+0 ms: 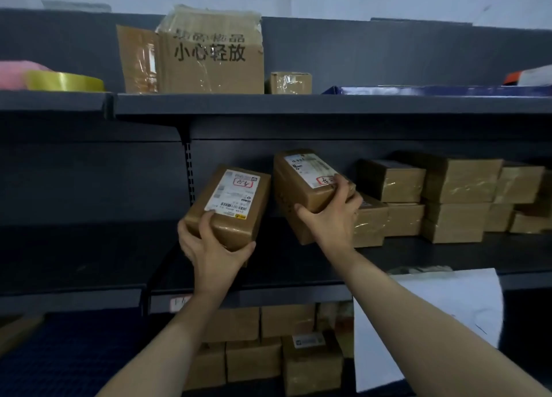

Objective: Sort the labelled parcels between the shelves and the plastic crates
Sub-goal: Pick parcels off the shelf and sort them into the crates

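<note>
Two boxes held above shelf (104, 247). Left grip (209, 247) clasps left parcel (230, 205) at near end. Right grip (331, 217) clasps tilted right parcel (307, 181), stack (388, 205) just right of it. Risk: one-handed hold slips on tape, or tilted parcel knocks stack.

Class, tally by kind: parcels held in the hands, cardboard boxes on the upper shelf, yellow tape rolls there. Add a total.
Labelled parcels held: 2, left parcel in left hand, right parcel in right hand
Cardboard boxes on upper shelf: 2, large printed box, small taped box
Yellow tape roll: 1
Total: 5
</note>
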